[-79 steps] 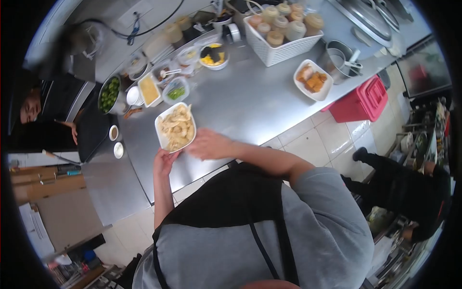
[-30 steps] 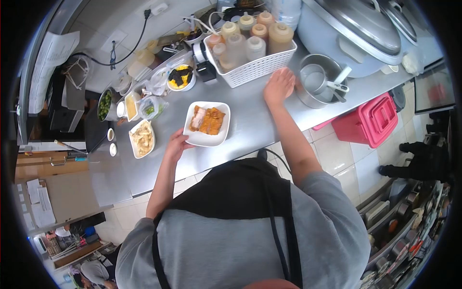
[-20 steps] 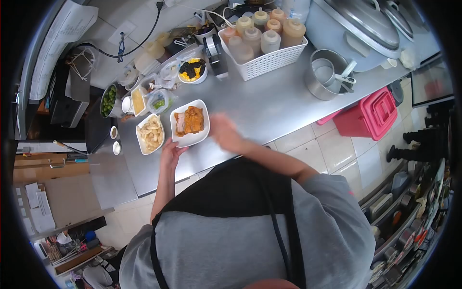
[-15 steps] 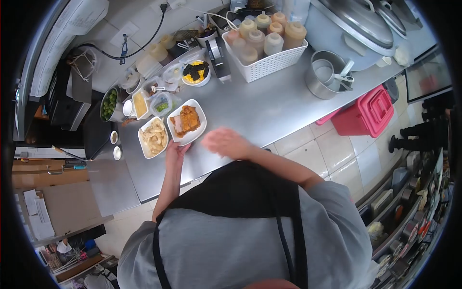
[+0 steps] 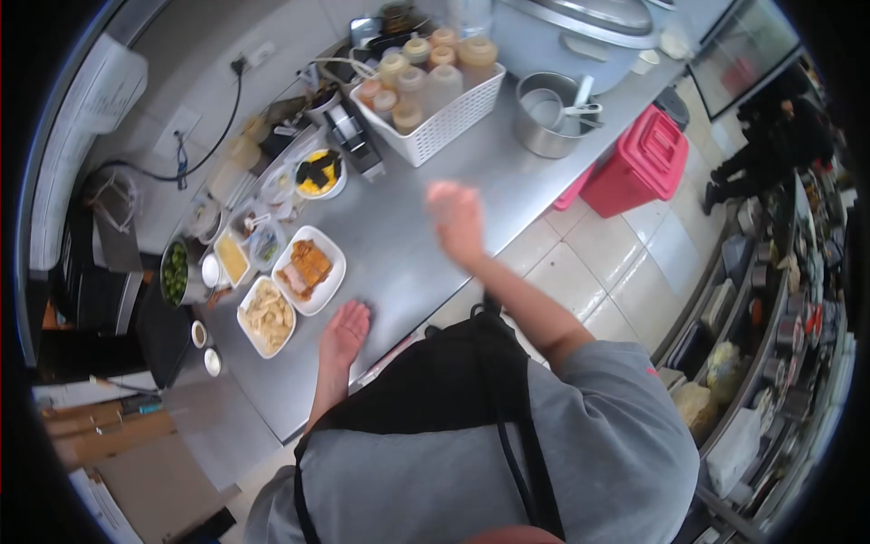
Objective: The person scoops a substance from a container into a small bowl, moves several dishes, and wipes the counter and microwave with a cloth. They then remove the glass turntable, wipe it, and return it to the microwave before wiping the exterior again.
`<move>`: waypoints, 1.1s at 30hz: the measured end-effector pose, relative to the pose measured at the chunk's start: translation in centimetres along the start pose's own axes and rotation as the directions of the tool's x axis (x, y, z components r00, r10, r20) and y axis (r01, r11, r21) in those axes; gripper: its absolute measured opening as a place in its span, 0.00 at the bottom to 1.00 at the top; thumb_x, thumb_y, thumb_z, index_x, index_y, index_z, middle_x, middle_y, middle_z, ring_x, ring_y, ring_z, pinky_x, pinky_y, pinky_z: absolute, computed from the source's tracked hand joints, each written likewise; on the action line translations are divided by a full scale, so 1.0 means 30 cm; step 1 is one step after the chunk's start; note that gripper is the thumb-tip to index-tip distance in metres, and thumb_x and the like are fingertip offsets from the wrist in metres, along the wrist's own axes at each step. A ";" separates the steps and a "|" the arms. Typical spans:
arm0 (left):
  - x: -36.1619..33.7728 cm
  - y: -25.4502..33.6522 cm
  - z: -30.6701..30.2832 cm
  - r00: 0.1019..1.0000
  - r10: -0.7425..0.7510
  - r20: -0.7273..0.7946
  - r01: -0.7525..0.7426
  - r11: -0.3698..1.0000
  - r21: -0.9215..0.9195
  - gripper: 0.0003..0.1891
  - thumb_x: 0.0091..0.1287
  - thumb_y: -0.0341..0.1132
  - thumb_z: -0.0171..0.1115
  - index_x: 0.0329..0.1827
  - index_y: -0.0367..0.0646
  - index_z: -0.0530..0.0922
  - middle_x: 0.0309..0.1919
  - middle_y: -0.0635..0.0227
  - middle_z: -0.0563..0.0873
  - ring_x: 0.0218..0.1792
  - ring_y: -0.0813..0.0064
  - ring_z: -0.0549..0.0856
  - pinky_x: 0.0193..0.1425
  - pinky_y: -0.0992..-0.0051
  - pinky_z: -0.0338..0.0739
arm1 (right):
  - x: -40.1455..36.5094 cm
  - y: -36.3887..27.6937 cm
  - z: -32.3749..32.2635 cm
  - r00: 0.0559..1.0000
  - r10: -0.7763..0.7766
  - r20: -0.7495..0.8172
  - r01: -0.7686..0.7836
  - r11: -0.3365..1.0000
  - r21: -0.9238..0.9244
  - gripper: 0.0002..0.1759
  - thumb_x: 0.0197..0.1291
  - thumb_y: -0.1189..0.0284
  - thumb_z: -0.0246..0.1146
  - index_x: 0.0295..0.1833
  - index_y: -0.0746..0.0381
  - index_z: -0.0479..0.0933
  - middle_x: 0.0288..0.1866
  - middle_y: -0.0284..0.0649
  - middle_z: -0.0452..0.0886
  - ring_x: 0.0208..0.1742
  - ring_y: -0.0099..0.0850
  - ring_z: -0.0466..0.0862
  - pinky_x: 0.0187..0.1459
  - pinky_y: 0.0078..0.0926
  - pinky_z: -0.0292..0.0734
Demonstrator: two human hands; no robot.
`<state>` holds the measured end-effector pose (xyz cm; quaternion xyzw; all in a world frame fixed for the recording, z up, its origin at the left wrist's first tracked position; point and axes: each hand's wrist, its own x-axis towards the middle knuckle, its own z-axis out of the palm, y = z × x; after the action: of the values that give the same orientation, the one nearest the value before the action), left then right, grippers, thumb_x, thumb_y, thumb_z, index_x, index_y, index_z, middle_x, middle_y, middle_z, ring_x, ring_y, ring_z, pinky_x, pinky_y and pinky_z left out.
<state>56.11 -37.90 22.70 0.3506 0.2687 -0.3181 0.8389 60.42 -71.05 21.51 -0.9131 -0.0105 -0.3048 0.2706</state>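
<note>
My left hand [image 5: 346, 332] lies palm up at the counter's near edge, fingers extended and nothing in it. Just beyond it is a white dish [image 5: 333, 288] of sliced, breaded fried cutlet [image 5: 310, 269], apart from the fingers. A second white dish [image 5: 245, 319], beside it on the left, holds pale, cream-coloured food pieces [image 5: 270, 315]. Raised over the counter further right is my right hand [image 5: 456, 220]; no object shows in it, and motion smears its fingers. A white bowl [image 5: 323, 193] with yellow food and black strips stands behind the dishes.
Sauce bottles [image 5: 410, 86] fill a white basket [image 5: 453, 120] at the back. A metal pot [image 5: 548, 136] with handled utensils stands right of it. Small containers and a pot of green produce [image 5: 174, 272] line the left. A red bin [image 5: 639, 163] is on the floor; a person [image 5: 766, 140] stands beyond.
My left hand has let go of the cutlet dish and turned palm up beside it. My right hand has moved right and away from my body. The camera view has shifted.
</note>
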 end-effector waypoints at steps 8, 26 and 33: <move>0.156 -0.045 0.463 0.957 -0.053 0.285 -0.095 0.870 0.484 0.20 0.71 0.42 0.50 0.57 0.36 0.71 0.47 0.59 0.82 0.46 0.69 0.83 0.49 0.72 0.77 | -0.257 0.022 -0.090 0.691 -0.670 0.271 0.494 0.712 0.499 0.22 0.58 0.76 0.53 0.60 0.59 0.70 0.63 0.41 0.69 0.67 0.35 0.65 0.71 0.40 0.54; 0.905 -0.423 1.427 0.989 -0.140 0.052 0.077 0.776 0.626 0.24 0.60 0.29 0.52 0.58 0.25 0.62 0.56 0.40 0.70 0.53 0.43 0.76 0.56 0.45 0.74 | 0.313 1.622 -0.819 0.551 0.754 -0.357 -0.591 0.654 0.472 0.18 0.68 0.62 0.48 0.50 0.62 0.77 0.37 0.43 0.80 0.38 0.35 0.79 0.42 0.30 0.71; 0.883 -0.412 1.421 0.996 -0.086 0.003 0.065 0.778 0.624 0.15 0.53 0.21 0.48 0.45 0.23 0.68 0.41 0.47 0.77 0.38 0.51 0.83 0.43 0.53 0.83 | 0.206 1.435 -0.520 0.833 0.369 -0.412 -0.460 0.876 -0.146 0.22 0.55 0.79 0.54 0.58 0.60 0.71 0.65 0.52 0.64 0.68 0.63 0.54 0.68 0.55 0.49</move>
<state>74.20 -86.23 25.68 0.5919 0.1491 -0.4280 0.6665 64.80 -116.50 14.40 -0.8443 0.2770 -0.4049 0.2157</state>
